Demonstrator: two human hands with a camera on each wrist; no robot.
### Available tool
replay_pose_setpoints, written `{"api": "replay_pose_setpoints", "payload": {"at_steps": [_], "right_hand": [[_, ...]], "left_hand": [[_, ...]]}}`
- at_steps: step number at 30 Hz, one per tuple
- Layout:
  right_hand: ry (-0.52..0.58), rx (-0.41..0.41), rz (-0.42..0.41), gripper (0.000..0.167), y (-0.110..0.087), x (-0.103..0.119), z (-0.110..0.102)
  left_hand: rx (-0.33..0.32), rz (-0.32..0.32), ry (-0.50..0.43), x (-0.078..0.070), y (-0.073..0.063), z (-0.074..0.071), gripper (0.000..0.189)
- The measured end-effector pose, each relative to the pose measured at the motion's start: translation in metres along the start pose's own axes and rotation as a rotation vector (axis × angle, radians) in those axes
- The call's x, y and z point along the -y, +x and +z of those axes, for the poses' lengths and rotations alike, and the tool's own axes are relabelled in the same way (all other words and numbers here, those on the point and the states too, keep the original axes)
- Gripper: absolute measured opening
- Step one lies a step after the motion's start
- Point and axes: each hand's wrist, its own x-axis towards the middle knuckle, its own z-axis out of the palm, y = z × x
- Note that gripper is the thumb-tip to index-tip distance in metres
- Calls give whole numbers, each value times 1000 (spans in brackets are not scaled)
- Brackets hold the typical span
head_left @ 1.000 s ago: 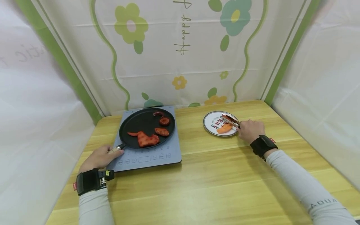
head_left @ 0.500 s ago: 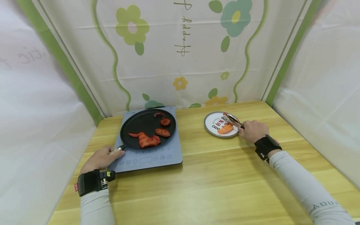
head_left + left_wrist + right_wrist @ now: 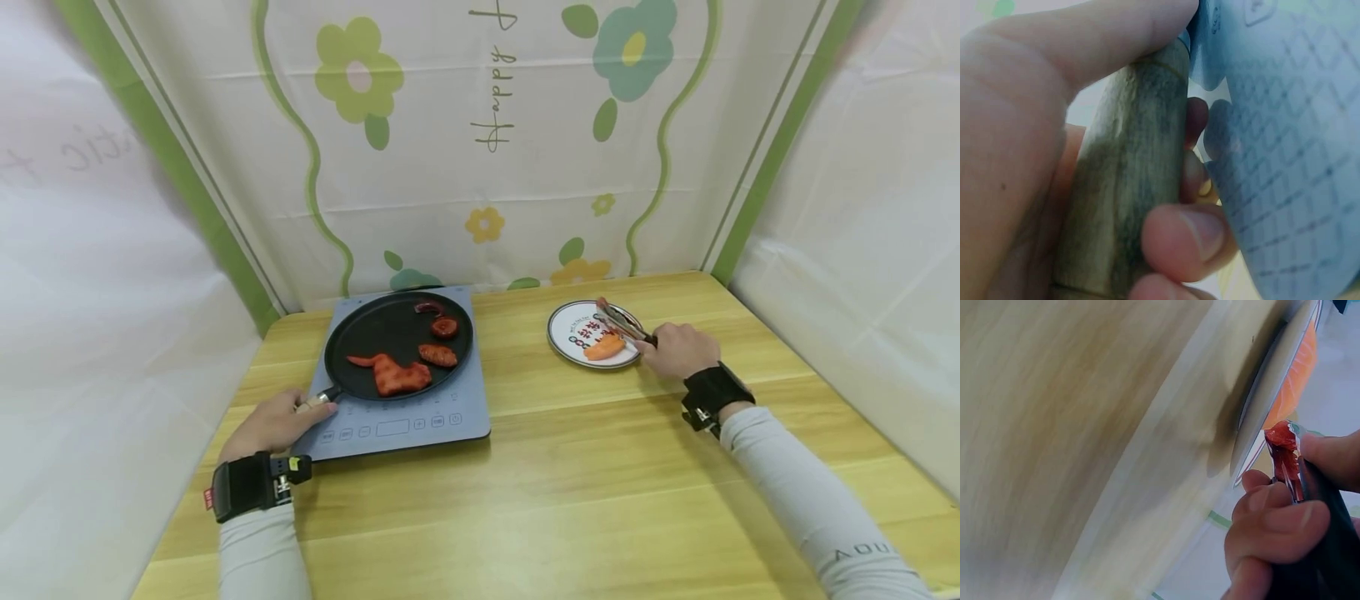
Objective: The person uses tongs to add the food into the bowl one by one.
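Left hand (image 3: 1019, 119) wrapped round wooden handle (image 3: 1129, 162); crosshatched pale surface (image 3: 1297, 162) beside.

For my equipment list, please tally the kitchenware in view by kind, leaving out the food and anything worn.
Cooktop: 1
Frying pan: 1
Plate: 1
Tongs: 1
Total: 4

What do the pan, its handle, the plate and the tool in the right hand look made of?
Pan: probably metal with nonstick coating; even, dark, dull surface.
Handle: wood or a wood-look material, fairly matte; streaky greyish-brown grain up close.
Plate: ceramic or plastic, can't tell; smooth white, printed, dark-lined rim.
Tool: likely polished metal; silvery sheen. Its dark grip's material is unclear.
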Motion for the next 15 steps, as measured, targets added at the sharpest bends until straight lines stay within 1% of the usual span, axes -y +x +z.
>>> {"api": "replay_pose_setpoints", "payload": {"at_steps": [6, 15], "right_hand": [[39, 0, 10, 48, 0, 1, 0], [75, -8, -6, 47, -2, 5, -2]], "left_hand": [[5, -5, -1, 1, 1, 0, 54], [8, 1, 1, 1, 1, 0, 53]]}}
